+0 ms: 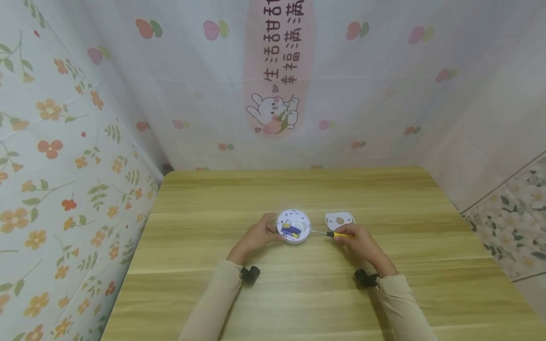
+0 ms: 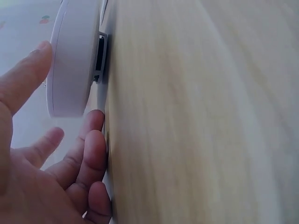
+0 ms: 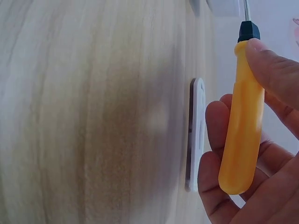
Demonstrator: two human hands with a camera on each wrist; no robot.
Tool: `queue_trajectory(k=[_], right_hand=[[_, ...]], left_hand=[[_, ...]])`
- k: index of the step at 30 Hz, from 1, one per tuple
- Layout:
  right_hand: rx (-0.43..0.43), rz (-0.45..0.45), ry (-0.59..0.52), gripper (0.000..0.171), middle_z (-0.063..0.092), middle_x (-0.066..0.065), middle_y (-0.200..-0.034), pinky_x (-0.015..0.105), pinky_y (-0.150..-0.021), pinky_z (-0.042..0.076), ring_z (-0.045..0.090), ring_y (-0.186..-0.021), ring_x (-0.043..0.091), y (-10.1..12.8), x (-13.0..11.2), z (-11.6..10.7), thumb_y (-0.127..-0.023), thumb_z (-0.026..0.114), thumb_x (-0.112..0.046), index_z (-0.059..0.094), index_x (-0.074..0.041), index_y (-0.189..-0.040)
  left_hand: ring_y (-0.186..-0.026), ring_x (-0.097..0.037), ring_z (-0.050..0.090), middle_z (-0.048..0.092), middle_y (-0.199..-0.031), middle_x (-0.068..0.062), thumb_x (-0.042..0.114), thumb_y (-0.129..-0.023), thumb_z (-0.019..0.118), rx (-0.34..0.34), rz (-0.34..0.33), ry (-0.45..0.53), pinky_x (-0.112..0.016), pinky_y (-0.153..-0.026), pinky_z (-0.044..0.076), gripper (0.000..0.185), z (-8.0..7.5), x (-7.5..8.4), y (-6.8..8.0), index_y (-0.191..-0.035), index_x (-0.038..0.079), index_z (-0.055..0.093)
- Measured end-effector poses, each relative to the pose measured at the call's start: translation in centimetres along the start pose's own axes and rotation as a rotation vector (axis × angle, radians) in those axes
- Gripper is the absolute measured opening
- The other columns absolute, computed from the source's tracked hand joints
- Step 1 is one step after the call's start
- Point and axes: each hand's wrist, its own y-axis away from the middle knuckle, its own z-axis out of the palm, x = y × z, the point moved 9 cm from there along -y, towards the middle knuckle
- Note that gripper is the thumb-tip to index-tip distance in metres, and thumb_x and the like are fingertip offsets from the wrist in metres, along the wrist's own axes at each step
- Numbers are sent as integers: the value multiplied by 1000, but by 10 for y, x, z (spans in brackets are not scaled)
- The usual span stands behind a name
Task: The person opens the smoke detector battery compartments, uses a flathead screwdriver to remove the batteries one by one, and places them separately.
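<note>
– What is the biggest thing here?
– The wooden desk (image 1: 298,293). Both hands rest on it.
– And the round white thing?
– A smoke alarm (image 1: 293,226), lying open side up. The left hand (image 1: 256,235) has a wide grip at its left edge, fingers loose, thumb by the rim.
– What is behind the right hand (image 1: 358,241)?
– A flat white cover plate (image 1: 339,220), just past that grip, lying apart from the alarm.
– What does the right grip hold?
– A small yellow screwdriver (image 1: 330,233), pinched tight. Its tip points left and reaches the alarm's right edge.
</note>
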Motion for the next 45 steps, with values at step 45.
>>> queue_trajectory(k=[45], right_hand=[[-197,-118,157,12,72,7,-97,42,-81,53,65,-95,26,-17,-57,-4,-86,72,-17,74,-9,-94]], left_hand=[[-93,-19,63,69,-86,4,38,-72,83,13,43,-110,-61,-113,16,93,3,8,-5,-150,27,34]])
